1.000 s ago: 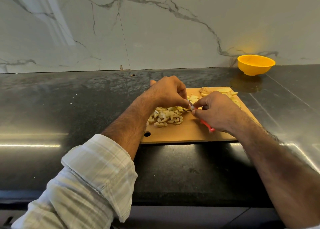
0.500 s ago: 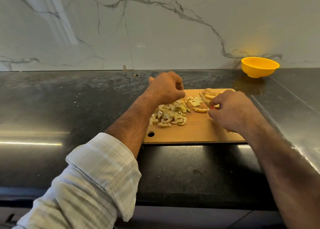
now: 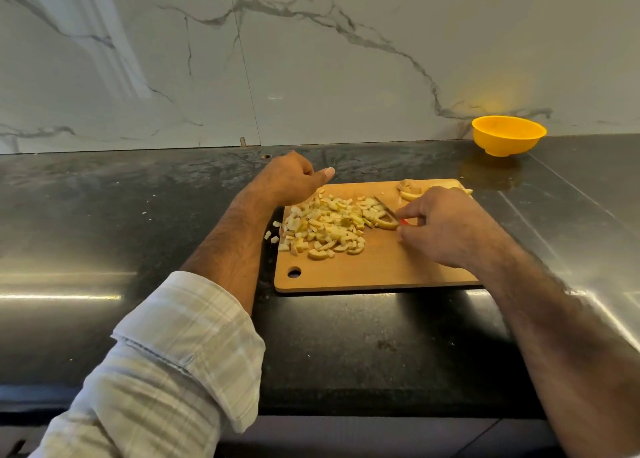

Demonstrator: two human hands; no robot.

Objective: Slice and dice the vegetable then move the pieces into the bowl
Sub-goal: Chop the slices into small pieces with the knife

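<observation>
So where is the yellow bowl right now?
In the head view the yellow bowl sits far right on the dark counter, against the marble wall, beyond the cutting board's far right corner.

— What can't you make out?
— My right hand [image 3: 446, 227] covers the knife [image 3: 388, 210] handle, only a red sliver showing. The slices [image 3: 410, 191] behind my knuckles are half hidden.
— And your left hand [image 3: 287, 178]?
— Its curled fingers face away.

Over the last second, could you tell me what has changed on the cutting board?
The left hand let go of the piece it pinched by the knife and drew back to the board's far left corner, now holding nothing. The right hand keeps gripping the knife. The diced pile and bowl stayed put.
</observation>
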